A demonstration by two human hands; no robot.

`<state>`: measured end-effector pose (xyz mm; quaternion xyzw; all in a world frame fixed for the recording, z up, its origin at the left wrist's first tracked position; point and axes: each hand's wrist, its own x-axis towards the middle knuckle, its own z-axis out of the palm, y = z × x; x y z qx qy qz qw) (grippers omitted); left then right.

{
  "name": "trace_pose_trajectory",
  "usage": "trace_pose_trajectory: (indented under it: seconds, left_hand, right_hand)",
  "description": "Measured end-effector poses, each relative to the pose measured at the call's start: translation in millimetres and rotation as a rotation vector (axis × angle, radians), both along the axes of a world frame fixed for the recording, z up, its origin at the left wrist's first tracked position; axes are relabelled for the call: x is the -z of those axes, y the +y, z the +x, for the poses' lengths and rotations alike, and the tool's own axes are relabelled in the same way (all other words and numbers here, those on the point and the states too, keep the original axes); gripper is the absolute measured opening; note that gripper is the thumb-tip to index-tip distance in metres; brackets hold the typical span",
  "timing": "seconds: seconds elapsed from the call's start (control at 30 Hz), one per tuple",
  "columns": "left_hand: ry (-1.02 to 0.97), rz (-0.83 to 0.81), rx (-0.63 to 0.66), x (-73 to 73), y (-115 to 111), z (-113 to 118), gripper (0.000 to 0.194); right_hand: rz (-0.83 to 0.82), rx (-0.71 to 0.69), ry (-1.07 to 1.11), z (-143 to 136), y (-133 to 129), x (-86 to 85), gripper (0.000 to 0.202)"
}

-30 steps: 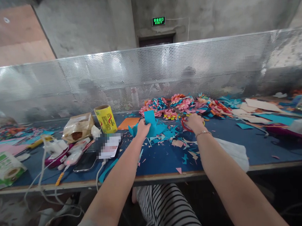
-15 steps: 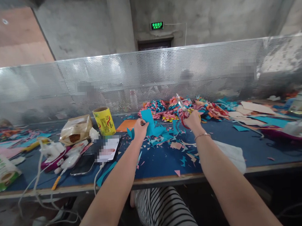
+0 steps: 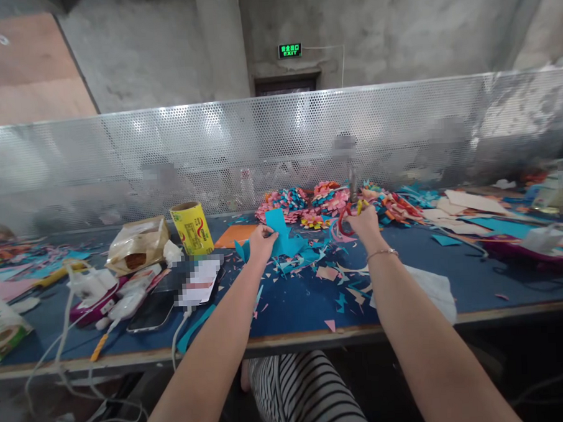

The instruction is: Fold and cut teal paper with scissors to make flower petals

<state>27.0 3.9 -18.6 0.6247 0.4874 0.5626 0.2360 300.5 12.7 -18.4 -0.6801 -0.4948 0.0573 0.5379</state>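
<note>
Pinched in my left hand (image 3: 263,241) is a piece of blue paper (image 3: 276,220), held upright above loose blue paper pieces. My right hand (image 3: 366,225) is closed on scissors (image 3: 353,192) with red and yellow handles, their blades pointing up and away from me. The scissors are apart from the paper. Behind both hands lie heaps of cut pink, blue and orange paper (image 3: 330,199). Small scraps (image 3: 328,273) are scattered over the blue tabletop between my forearms.
At the left are a yellow roll (image 3: 192,228), a paper bag (image 3: 138,243), a phone (image 3: 150,311), a lit phone, and white cables. A face mask (image 3: 432,291) lies by my right forearm. A perforated metal screen (image 3: 278,136) stands behind.
The scissors have swung from leaning left to nearly upright, and my right hand has shifted slightly right. My left hand still holds the blue paper in nearly the same place.
</note>
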Motion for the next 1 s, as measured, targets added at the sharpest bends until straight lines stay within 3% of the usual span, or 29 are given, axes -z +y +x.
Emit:
trace_pose_trajectory:
  seconds: [0.13, 0.37, 0.47, 0.57, 0.67, 0.8, 1.0]
  left_hand:
    - [0.035, -0.005, 0.014, -0.5, -1.2, 1.0, 0.014]
    - [0.168, 0.049, 0.157, 0.0, -6.2, 8.2, 0.007]
    - [0.242, 0.058, 0.194, 1.2, -12.6, 18.2, 0.014]
    - [0.259, 0.099, 0.187, 3.2, -22.2, 31.5, 0.035]
    - [0.280, 0.162, 0.195, 4.8, -31.9, 46.1, 0.039]
    - [0.334, 0.278, 0.186, 3.6, -41.1, 61.5, 0.036]
    - [0.386, 0.338, 0.277, 1.0, -45.6, 65.4, 0.008]
  right_hand:
    - [0.052, -0.006, 0.196, 1.1, 1.2, 3.7, 0.035]
    - [0.085, -0.003, 0.172, -0.3, 0.2, 2.9, 0.036]
    - [0.145, -0.231, 0.229, -13.8, -3.1, -0.9, 0.038]
    - [0.105, -0.528, 0.387, -33.6, -10.6, -5.5, 0.039]
    - [0.047, -0.751, 0.441, -49.9, -19.8, -9.9, 0.039]
    - [0.053, -0.825, 0.356, -60.9, -25.6, -13.1, 0.042]
    - [0.054, -0.892, 0.246, -67.4, -26.7, -14.0, 0.041]
